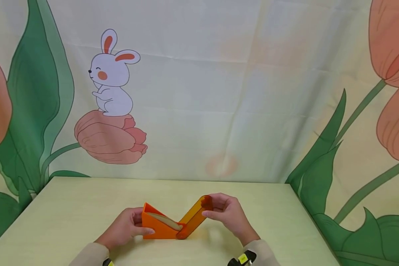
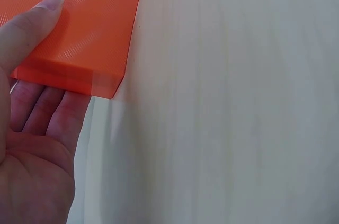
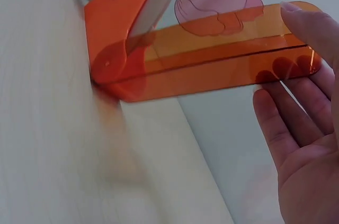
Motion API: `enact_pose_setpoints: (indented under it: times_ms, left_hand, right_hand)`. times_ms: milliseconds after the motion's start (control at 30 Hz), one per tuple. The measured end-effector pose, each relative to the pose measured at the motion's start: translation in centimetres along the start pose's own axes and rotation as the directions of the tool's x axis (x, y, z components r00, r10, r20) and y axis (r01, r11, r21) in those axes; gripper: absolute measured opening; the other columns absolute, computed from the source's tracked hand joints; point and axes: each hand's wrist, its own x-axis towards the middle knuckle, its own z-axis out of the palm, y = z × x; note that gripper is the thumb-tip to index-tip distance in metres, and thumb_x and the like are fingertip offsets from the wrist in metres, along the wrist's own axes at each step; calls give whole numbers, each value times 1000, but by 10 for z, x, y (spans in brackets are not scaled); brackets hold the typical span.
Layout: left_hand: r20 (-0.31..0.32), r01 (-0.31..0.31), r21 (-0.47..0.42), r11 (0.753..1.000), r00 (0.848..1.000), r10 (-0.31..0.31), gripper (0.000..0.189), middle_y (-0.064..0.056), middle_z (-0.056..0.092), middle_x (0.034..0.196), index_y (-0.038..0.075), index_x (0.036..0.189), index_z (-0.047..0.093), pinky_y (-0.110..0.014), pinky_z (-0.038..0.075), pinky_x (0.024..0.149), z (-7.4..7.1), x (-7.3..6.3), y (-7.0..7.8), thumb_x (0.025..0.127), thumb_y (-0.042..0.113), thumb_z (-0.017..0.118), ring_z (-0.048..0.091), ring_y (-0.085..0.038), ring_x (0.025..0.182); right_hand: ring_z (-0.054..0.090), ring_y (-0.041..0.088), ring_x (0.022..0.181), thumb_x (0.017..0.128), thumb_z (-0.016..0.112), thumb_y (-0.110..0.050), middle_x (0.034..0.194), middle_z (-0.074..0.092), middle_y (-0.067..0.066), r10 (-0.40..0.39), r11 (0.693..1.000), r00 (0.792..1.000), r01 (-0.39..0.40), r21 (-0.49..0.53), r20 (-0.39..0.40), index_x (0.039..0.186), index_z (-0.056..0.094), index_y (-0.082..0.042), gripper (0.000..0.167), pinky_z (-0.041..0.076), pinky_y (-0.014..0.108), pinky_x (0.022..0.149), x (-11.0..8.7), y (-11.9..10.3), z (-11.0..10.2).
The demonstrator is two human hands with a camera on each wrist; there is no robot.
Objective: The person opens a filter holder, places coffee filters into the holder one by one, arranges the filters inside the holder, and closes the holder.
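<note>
An orange wedge-shaped box [image 1: 159, 228] stands on the table, its tall end at the left. From its low right end a see-through amber lid [image 1: 195, 218] swings up on a hinge, tilted away to the right. Inside the box a pale beige piece [image 1: 166, 221] slopes down toward the hinge. My left hand [image 1: 128, 227] grips the tall end, thumb on the front side, other fingers partly hidden behind it. My right hand [image 1: 227, 214] holds the lid's free end between thumb and fingers; in the right wrist view, fingertips show through the amber lid [image 3: 212, 54].
The pale wooden table [image 1: 96, 195] extends around the box on all sides. Behind it hangs a cloth backdrop [image 1: 193, 111] printed with a rabbit, tulips and leaves. Black-and-yellow devices [image 1: 242, 258] are worn at both wrists, by the beige sleeves [image 1: 261, 253].
</note>
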Motion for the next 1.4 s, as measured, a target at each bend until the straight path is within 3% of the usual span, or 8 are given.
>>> enact_pose_setpoints:
  times_ms: [267, 500, 700, 967, 1133, 1400]
  left_hand:
    - [-5, 3, 20, 1000, 1000, -3, 57, -10, 75, 120, 4, 130, 67, -26, 61, 90, -1, 0, 0, 81, 23, 88, 73, -22, 103]
    - [-18, 10, 32, 999, 1000, -9, 58, -10, 76, 120, 3, 130, 66, -27, 61, 90, -1, -1, 0, 81, 24, 88, 74, -22, 104]
    - [-23, 0, 40, 999, 1000, 1, 57, -12, 76, 118, 2, 129, 66, -26, 61, 89, -2, -2, 0, 81, 24, 88, 74, -23, 104]
    - [5, -2, 11, 1000, 1000, 2, 60, -14, 75, 122, 0, 133, 64, -28, 61, 90, -1, 0, -1, 83, 25, 86, 74, -24, 106]
    - [10, -4, 1, 1000, 1000, 4, 62, -16, 73, 126, 0, 136, 61, -29, 62, 89, -2, 1, 1, 83, 21, 86, 74, -26, 108]
    - [13, -1, 24, 1000, 1000, 1, 62, -15, 71, 129, 1, 138, 61, -29, 61, 90, -2, 2, 2, 84, 20, 85, 73, -26, 109]
  right_hand:
    - [72, 22, 102, 80, 90, -23, 115, 76, 8, -98, 992, 994, 101, -78, 40, 119, 75, -15, 43, 59, 29, 95, 18, -17, 32]
    - [73, 17, 101, 79, 90, -31, 112, 77, 0, -93, 984, 994, 100, -148, 56, 116, 76, -23, 41, 60, 38, 97, 29, -24, 60]
    - [72, 14, 97, 82, 89, -29, 108, 77, -2, -111, 972, 991, 124, -198, 79, 116, 76, -22, 37, 60, 27, 89, 37, -27, 82]
    - [72, 12, 96, 80, 89, -27, 108, 78, -5, -112, 951, 990, 131, -281, 83, 119, 77, -21, 41, 61, 33, 91, 39, -25, 110]
    - [70, 9, 96, 81, 89, -30, 109, 78, -7, -85, 943, 993, 106, -315, 80, 119, 77, -19, 42, 60, 27, 90, 40, -26, 121]
    - [70, 5, 98, 80, 89, -31, 108, 77, -12, -68, 927, 994, 93, -363, 82, 118, 77, -21, 41, 60, 27, 93, 42, -20, 130]
